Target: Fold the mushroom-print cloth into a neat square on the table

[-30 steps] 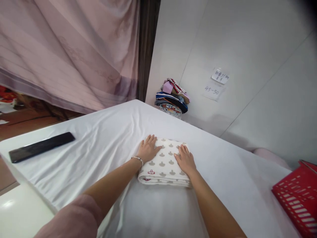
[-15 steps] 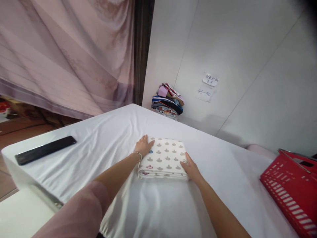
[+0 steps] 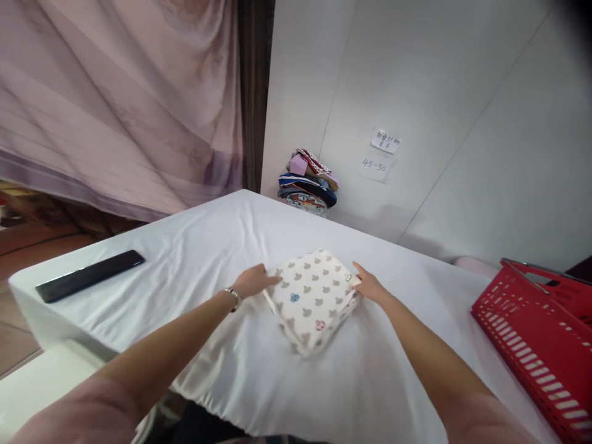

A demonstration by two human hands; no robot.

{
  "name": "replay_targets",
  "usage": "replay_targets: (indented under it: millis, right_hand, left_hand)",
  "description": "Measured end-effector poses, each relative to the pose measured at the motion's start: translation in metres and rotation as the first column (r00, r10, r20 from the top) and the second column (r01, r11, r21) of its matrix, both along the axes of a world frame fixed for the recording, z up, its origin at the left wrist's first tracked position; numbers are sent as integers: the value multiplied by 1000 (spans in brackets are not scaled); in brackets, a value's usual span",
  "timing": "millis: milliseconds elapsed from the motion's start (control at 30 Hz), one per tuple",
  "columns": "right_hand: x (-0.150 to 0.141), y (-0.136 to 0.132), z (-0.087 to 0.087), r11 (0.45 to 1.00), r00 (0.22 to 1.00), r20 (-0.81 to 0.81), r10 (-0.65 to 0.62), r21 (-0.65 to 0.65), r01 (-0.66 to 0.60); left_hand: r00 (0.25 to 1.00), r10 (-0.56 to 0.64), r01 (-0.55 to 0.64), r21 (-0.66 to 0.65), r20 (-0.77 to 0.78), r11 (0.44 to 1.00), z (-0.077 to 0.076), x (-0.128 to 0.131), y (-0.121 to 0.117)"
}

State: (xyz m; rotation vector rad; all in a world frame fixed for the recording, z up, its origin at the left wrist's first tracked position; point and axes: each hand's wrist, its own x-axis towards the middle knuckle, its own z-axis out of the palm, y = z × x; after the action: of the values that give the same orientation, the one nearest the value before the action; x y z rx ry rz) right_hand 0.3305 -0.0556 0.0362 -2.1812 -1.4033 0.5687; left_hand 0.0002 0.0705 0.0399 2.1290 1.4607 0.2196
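Observation:
A folded white cloth (image 3: 314, 288) with rows of small grey figures, plus a blue and a red one, lies turned cornerwise on the white-covered table. Whether it is a garment cannot be made out. My left hand (image 3: 254, 281), with a bracelet at the wrist, pinches its left corner between thumb and fingers. At the opposite corner, my right hand (image 3: 369, 286) grips the right edge. The layered folds show along the two near sides, slightly blurred.
A black flat slab (image 3: 91, 275) lies on the table (image 3: 208, 246) at left. The red basket (image 3: 531, 333) stands at right. Near the wall sits a stack of folded clothes (image 3: 308, 179), with paper notes (image 3: 380, 153) beside it. A pink curtain (image 3: 139, 92) hangs at left.
The folded cloth has been turned so a corner now points toward me. My hands have moved apart onto its left and right corners. The view has shifted slightly.

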Motion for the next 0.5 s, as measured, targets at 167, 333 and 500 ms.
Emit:
replay_targets:
  millis: [167, 333, 500]
  right_hand:
    - [12, 17, 7, 994, 983, 153, -105, 28, 102]
    - [4, -13, -15, 931, 928, -129, -350, 61, 359]
    - [-19, -52, -30, 922, 849, -381, -365, -19, 387]
  left_hand:
    - [965, -257, 264, -155, 58, 952, 2, -11, -61]
    - [989, -83, 105, -174, 124, 979, 6, 0, -57]
    - [983, -76, 103, -164, 165, 981, -3, 30, -44]
